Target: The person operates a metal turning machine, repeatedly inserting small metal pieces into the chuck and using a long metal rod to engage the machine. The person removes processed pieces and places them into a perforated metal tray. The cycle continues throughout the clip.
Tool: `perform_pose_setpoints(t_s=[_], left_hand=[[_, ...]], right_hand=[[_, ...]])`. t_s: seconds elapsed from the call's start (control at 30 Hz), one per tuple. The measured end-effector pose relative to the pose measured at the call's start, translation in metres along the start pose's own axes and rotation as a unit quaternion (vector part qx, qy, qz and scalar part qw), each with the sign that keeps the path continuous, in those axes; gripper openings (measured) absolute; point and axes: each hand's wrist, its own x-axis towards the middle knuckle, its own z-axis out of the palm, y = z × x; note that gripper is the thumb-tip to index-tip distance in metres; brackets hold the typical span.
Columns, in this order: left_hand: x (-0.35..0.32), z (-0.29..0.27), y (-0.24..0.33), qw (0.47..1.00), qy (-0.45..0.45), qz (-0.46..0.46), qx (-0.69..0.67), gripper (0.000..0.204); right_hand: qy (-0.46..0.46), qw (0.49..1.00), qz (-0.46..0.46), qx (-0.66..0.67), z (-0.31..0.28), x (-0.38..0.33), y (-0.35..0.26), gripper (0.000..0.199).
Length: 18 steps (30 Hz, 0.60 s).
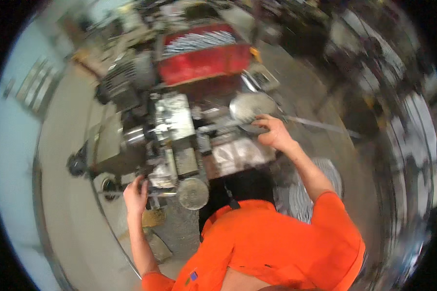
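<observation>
On the pale blue wall at the far left hung a row of flat rectangular signs [34, 87], too blurred to tell more than their light, framed shape. Right of it the grey concrete floor [68, 203] carried a grey-green metal lathe [131, 145], its dark motor end toward the wall.

The left hand [136, 195] lay at the near left corner of the lathe, fingers curled around a small dark lever or handle there; the grip looked closed, though blur hid what exactly it held. Just right of that hand, at the near edge of the machine, sat a round grey metal handwheel [193, 193].

At the far edge of the lathe stood a red rectangular metal tray [204, 63] filled with silvery rods or bars lying side by side.

The right hand [273, 133] reached to the right end of the machine, fingers bent over a shiny round metal disc [251, 106] and touching its near rim; whether the grip was closed on it I could not tell. A thin grey rod [320, 126] ran rightward past that hand. Both orange sleeves [277, 242] filled the lower edge.
</observation>
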Motion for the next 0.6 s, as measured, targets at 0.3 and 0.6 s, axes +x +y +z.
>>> perform_pose_setpoints(t_s=[0.3, 0.6], left_hand=[[0.066, -0.068, -0.083, 0.993, -0.084, -0.088, -0.011, 0.02], [0.078, -0.06, -0.142, 0.997, -0.072, -0.027, -0.029, 0.018]], right_hand=[[0.042, 0.854, 0.511, -0.086, 0.148, -0.272, 0.167, 0.026], [-0.09, 0.878, 0.465, -0.072, 0.225, -0.311, 0.147, 0.026]])
